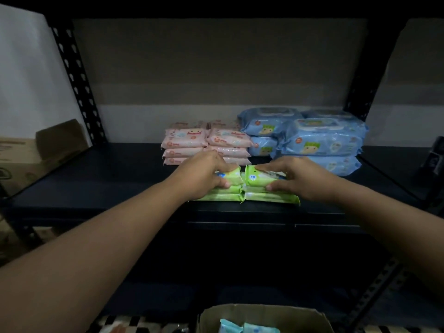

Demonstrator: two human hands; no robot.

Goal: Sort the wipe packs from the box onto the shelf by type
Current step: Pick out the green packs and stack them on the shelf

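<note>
My left fingers (222, 168) curl over the top left green pack (230, 177), thumb pinching its near edge; my right fingers (266, 169) clamp the top right green pack (260, 180) likewise, both atop two green stacks at the shelf (96, 186) front. Pink packs (206, 143) sit at 12 o'clock, blue packs (322, 138) at 2. I judge I'm squaring the green piles; next, let go and reach to the box (264, 316) at 6, where bluish packs remain.

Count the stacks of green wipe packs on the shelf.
2, side by side at the shelf front: one under the left hand, one under the right hand. Packs within each stack are partly hidden.
</note>
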